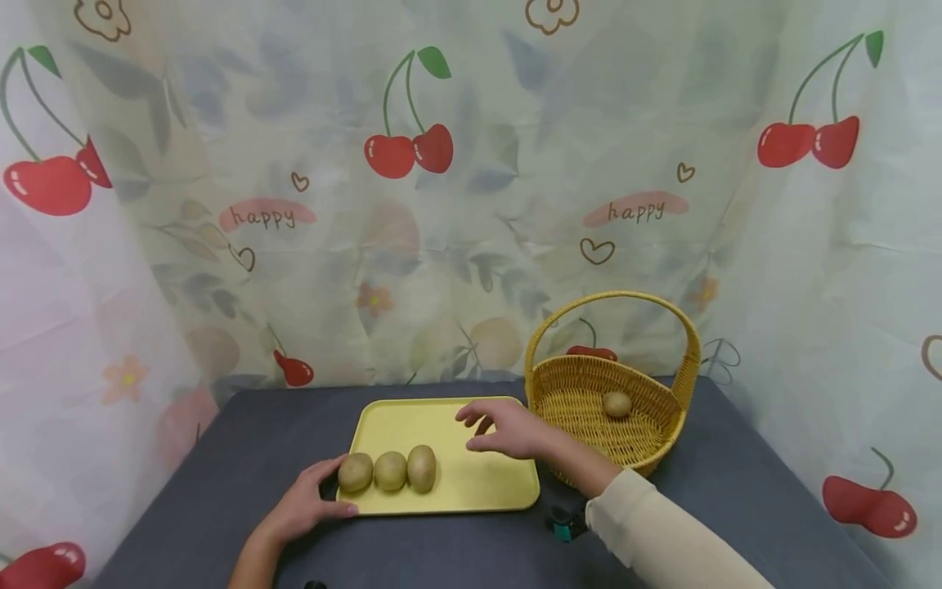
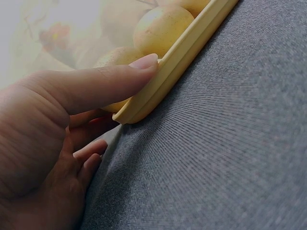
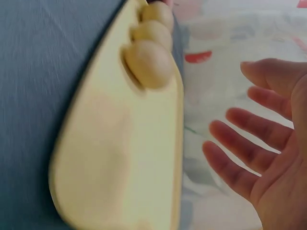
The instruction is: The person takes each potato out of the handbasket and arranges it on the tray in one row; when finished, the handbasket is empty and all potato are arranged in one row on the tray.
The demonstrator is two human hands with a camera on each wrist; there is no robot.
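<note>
Three brown-green kiwifruit sit in a row at the left front of a yellow tray (image 1: 482, 483): a left one (image 1: 356, 473), a middle one (image 1: 390, 471) and a right one (image 1: 422, 469). My left hand (image 1: 305, 499) holds the tray's left front corner, its thumb (image 2: 115, 86) on the rim and its fingers along the left side by the end kiwifruit. Above the tray's right half, my right hand (image 1: 508, 429) hangs with fingers spread and loosely bent, holding nothing. In the right wrist view its palm and fingers (image 3: 244, 143) are apart from the tray and the fruit.
A wicker basket (image 1: 589, 409) with a tall arched handle stands right of the tray, a single kiwifruit (image 1: 616, 404) inside. My right forearm passes in front of it. A small black and teal object (image 1: 565, 523) shows by the right sleeve. A cherry-print curtain (image 1: 471, 270) hangs behind the dark table.
</note>
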